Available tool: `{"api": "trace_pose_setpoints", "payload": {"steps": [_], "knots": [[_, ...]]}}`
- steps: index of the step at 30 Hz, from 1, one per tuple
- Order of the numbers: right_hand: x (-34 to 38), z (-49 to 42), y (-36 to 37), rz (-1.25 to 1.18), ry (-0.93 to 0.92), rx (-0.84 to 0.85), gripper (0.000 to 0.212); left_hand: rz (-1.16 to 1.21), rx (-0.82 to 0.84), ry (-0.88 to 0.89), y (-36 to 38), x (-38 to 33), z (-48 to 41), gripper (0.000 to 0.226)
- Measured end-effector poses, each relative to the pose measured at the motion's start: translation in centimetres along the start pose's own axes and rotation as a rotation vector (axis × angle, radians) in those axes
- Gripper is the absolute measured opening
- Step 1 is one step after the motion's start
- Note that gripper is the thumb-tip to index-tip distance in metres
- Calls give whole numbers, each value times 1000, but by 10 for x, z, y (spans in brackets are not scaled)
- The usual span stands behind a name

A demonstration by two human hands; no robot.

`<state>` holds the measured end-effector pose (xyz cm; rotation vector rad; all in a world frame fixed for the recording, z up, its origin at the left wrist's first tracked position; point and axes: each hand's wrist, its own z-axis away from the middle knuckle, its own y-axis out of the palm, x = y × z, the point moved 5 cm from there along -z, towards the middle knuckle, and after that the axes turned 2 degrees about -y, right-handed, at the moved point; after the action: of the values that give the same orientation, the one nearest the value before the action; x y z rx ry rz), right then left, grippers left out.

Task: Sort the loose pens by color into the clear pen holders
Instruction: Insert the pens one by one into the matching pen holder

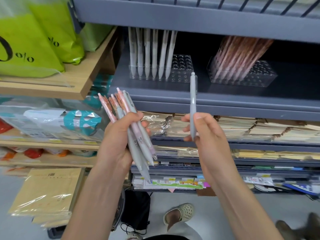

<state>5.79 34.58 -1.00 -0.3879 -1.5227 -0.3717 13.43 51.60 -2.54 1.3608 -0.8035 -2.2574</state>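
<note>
Our right hand (206,134) pinches one grey pen (193,94); our left hand (117,141) grips the mixed pen bundle (143,149), which may slip loose.

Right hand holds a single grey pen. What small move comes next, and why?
Probably the right hand lifts the grey pen to the left holder, into a free hole: that holder carries grey pens with empty holes at its right, while the right holder has pink pens.

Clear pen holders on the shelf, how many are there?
2. The left clear pen holder on the grey shelf holds upright grey pens; the right clear pen holder holds leaning pink pens.
</note>
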Motion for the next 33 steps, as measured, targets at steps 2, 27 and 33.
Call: {"api": "trace_pose_setpoints", "payload": {"steps": [2, 27, 33], "knots": [[4, -8, -6, 46, -28, -78, 23, -15, -2, 0, 0, -1, 0, 24], [86, -213, 39, 878, -462, -47, 31, -77, 0, 9, -9, -3, 0, 38], [87, -215, 44, 1017, -398, -2, 35, -66, -16, -7, -13, 2, 2, 36]]}}
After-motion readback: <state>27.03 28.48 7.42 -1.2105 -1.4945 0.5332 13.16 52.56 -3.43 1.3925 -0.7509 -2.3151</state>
